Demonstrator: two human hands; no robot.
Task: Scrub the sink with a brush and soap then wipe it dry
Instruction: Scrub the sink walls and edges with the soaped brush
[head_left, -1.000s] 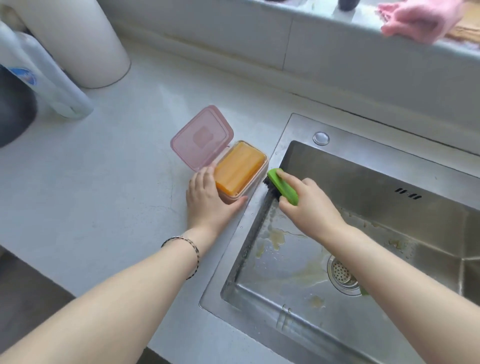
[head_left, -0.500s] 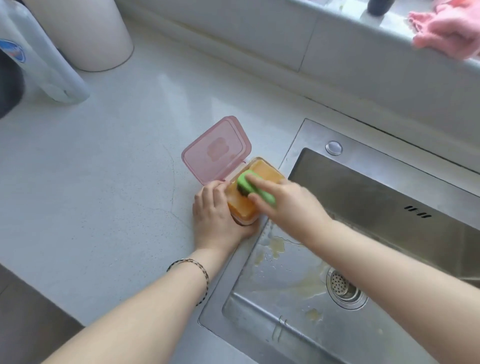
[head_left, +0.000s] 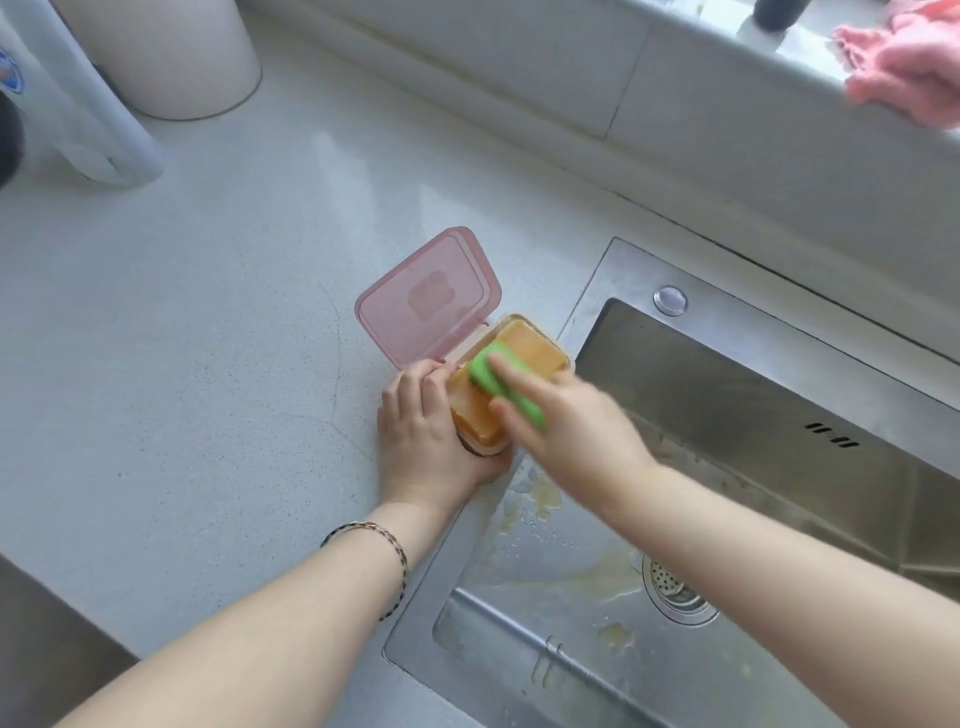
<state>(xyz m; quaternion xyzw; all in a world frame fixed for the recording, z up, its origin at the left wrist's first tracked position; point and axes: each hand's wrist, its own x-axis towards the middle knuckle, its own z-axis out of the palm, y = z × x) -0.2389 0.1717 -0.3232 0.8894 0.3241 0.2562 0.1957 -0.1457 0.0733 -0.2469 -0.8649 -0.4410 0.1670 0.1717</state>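
I see my right hand (head_left: 571, 431) with its fingers (head_left: 511, 366) wrapped over the green brush (head_left: 498, 387), pressing it down onto the orange soap bar (head_left: 530, 345). The soap sits in a small box on the pale surface (head_left: 182, 364), just beside the left rim of the steel sink (head_left: 727, 395). The box's pink lid (head_left: 428, 299) stands tilted open behind it. My left hand (head_left: 426, 441) holds the box at its near end, fingers curled against its side, with a braided bracelet (head_left: 387, 540) on the wrist. Yellowish smears (head_left: 540, 499) and droplets lie on the sink floor near the drain strainer (head_left: 675, 587). A pink cloth (head_left: 904, 67) rests on the ledge at the far right. A white bottle (head_left: 78, 114) and a round white container (head_left: 171, 62) stand at the far left.
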